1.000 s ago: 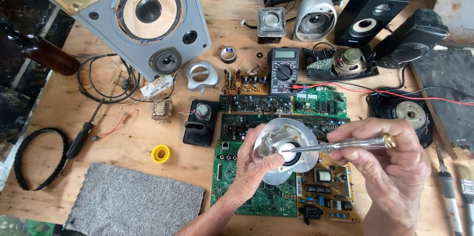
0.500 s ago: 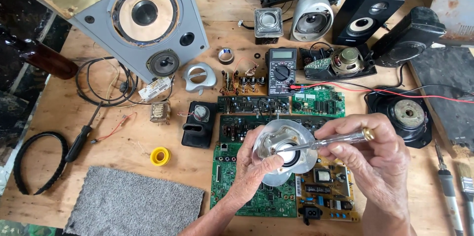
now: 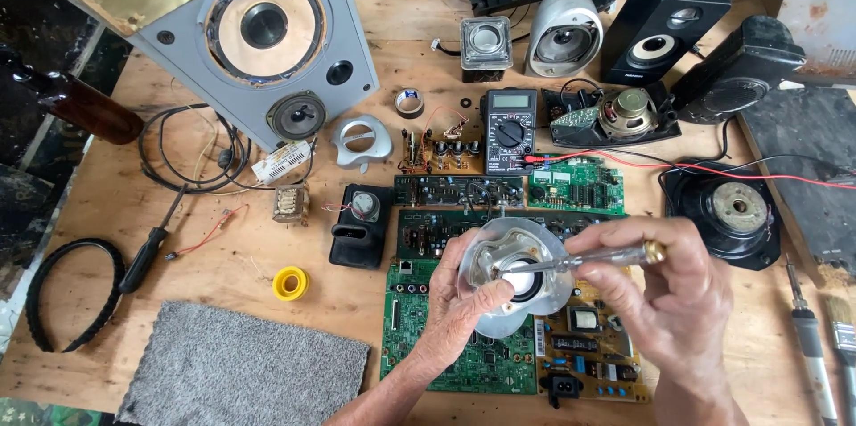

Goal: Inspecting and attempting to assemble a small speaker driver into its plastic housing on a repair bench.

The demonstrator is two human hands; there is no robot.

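Gripping a small silver speaker driver (image 3: 515,276) in the left hand (image 3: 464,312), fingers curled round its rim, held up over the green circuit boards (image 3: 464,363) mid-bench. Right hand (image 3: 664,297) pinching a metal-shafted screwdriver (image 3: 580,258), tip poking into the driver's centre. Further out: black multimeter (image 3: 509,130) up top, big grey speaker cabinet (image 3: 267,42) upper left, yellow tape roll (image 3: 290,283) and grey carpet scrap (image 3: 245,377) on the wooden table (image 3: 107,212).

— Any screens or labels on my bench then?
— One: my black multimeter (image 3: 509,129) lay above the green circuit boards, its small grey rectangular screen (image 3: 510,100) blank. A white label strip (image 3: 278,159) lay below the grey speaker cabinet.
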